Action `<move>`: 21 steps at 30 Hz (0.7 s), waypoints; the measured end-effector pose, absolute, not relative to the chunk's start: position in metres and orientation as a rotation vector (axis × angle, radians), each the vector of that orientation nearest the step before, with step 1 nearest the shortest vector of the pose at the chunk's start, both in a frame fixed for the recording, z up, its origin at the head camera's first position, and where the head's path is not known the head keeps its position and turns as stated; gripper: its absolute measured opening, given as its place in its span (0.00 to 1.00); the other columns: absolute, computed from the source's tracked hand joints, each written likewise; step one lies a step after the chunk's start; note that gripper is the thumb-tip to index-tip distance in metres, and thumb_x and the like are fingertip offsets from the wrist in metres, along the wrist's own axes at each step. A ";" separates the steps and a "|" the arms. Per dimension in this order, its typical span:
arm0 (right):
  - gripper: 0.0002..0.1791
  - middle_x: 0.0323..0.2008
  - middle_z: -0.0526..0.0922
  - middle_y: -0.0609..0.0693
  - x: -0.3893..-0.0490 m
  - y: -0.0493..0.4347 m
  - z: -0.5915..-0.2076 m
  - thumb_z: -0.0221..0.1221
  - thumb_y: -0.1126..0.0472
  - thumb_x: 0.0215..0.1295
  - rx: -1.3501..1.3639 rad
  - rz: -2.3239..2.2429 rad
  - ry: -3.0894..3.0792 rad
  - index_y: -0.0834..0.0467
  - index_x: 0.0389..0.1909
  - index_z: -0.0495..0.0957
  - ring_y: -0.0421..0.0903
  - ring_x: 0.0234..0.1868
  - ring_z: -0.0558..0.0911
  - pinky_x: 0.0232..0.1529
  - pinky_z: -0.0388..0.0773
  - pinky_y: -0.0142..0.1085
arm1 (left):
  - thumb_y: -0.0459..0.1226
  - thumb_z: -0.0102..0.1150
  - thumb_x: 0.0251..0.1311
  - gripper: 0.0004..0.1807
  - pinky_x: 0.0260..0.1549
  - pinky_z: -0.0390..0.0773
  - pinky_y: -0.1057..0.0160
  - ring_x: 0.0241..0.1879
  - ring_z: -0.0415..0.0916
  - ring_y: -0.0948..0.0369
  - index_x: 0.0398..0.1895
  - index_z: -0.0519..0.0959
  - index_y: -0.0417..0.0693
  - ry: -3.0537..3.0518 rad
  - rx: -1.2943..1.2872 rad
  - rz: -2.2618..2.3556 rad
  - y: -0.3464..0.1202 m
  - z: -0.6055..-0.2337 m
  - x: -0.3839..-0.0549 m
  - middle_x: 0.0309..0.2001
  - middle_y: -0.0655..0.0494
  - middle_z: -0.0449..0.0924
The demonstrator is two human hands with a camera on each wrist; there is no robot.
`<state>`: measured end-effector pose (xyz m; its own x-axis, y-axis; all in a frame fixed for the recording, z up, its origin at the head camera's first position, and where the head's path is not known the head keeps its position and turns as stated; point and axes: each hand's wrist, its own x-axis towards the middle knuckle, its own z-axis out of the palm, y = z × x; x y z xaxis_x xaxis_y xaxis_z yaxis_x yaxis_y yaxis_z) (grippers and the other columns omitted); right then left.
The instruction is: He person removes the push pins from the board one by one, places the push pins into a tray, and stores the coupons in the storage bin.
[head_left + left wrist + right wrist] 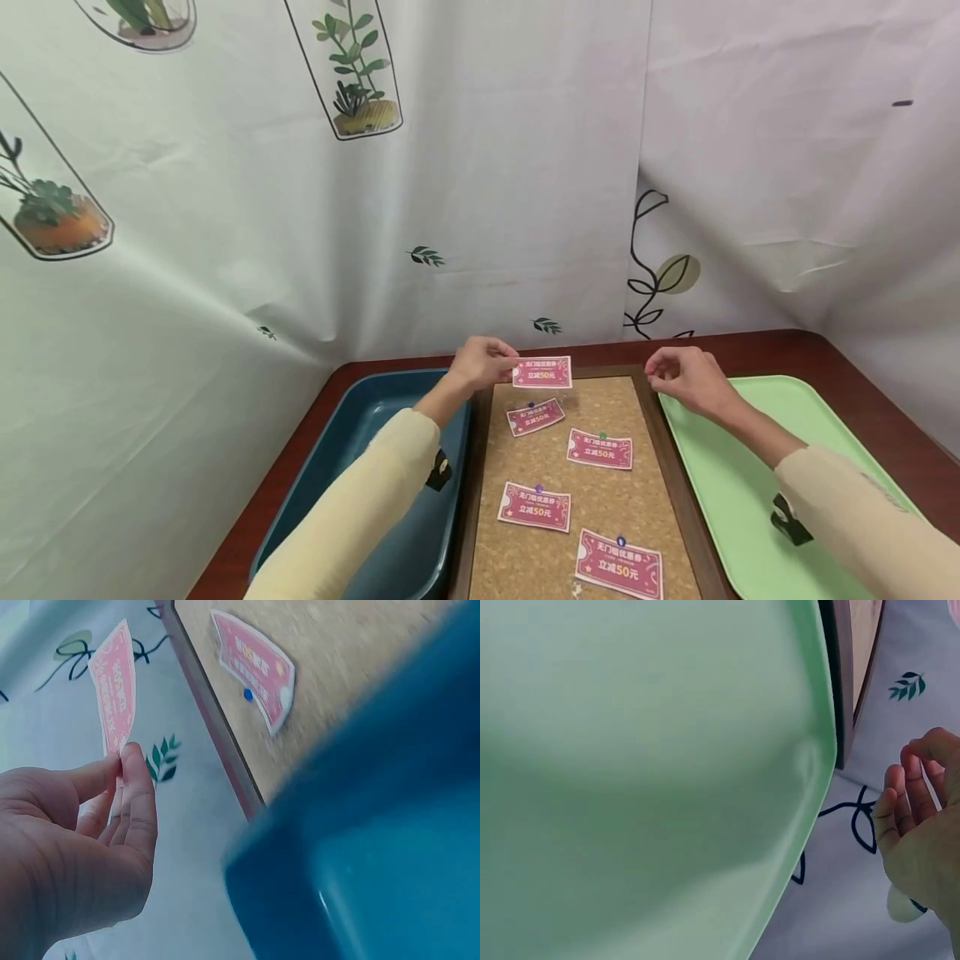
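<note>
By its left edge, my left hand [483, 364] pinches a pink paper coupon [543, 372] above the far end of the cork board [540, 454]. In the left wrist view this coupon [116, 690] stands up from the thumb and fingertips, slightly bent. My right hand [692, 379] hovers over the far left corner of the green tray, thumb and forefinger tips together. A small red spot at those tips looks like a push pin [649, 369], mostly hidden by the fingers. Just below the held coupon, a tilted coupon [536, 417] is fixed with a dark blue pin.
Further coupons [600, 449] are pinned lower on the board, including one with a purple pin [538, 488]. A deep blue tray [300, 508] stands left of the board, a light green tray [780, 467] right. Behind the brown table [757, 342] hangs a white patterned cloth [510, 183].
</note>
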<state>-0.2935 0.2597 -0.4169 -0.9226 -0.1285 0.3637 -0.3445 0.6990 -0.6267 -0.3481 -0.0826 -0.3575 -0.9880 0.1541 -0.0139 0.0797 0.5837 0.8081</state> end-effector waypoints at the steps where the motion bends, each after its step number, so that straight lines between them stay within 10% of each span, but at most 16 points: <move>1: 0.05 0.30 0.84 0.48 -0.293 0.262 -0.417 0.69 0.72 0.62 0.377 1.046 -2.619 0.60 0.35 0.85 0.46 0.32 0.79 0.28 0.73 0.34 | 0.34 0.68 0.71 0.05 0.42 0.88 0.54 0.32 0.86 0.59 0.40 0.88 0.40 2.737 0.196 1.375 -0.087 -0.358 -0.348 0.36 0.50 0.88; 21: 0.04 0.30 0.87 0.44 -0.274 0.319 -0.438 0.74 0.68 0.60 0.415 0.884 -2.692 0.59 0.34 0.89 0.37 0.32 0.79 0.32 0.74 0.35 | 0.36 0.70 0.70 0.08 0.43 0.87 0.51 0.32 0.83 0.56 0.41 0.86 0.38 2.803 0.121 1.262 -0.177 -0.368 -0.323 0.37 0.47 0.87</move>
<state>-0.2737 0.3186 -0.4377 -0.9204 -0.1828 0.3456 -0.3521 0.7718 -0.5295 -0.3231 -0.1769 -0.3684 -0.9948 0.0981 -0.0273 0.0446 0.6608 0.7493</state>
